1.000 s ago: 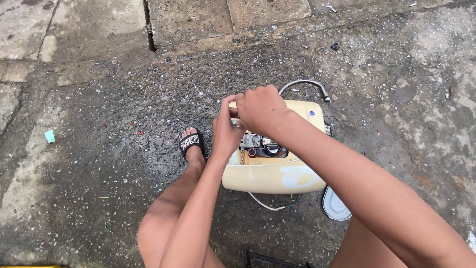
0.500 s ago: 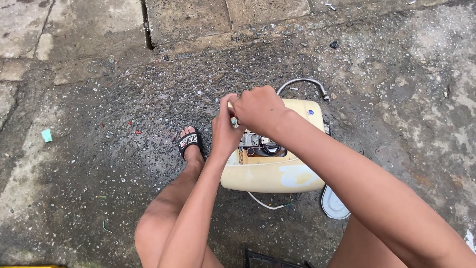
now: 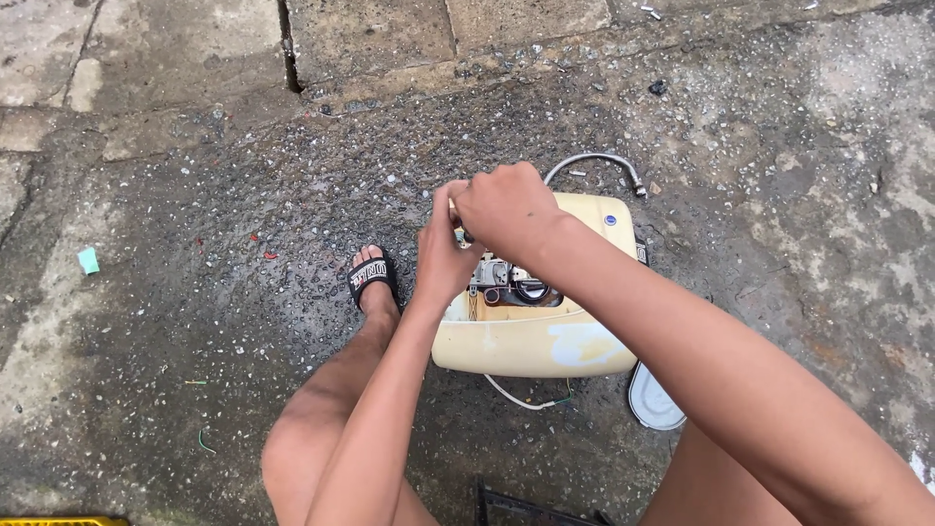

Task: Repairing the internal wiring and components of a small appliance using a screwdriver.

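Note:
A cream, rounded appliance casing (image 3: 545, 346) lies open on wet concrete, with wires and a black round part (image 3: 514, 284) showing inside. My right hand (image 3: 506, 206) is a closed fist over the casing's far left corner, and what it grips is hidden beneath it. My left hand (image 3: 443, 255) is right beside it against the same corner, thumb up and touching the right hand, fingers curled around the casing's edge. A metal flexible hose (image 3: 596, 161) loops out from behind the casing.
My left foot in a black sandal (image 3: 373, 278) rests just left of the casing. A white cable (image 3: 516, 397) and a white oval piece (image 3: 653, 401) lie at the casing's near side. A black frame (image 3: 526, 508) sits at the bottom edge. Paving slabs (image 3: 370, 39) border the far side.
Both hands stay at the casing's far left corner. The right fist has shifted only slightly.

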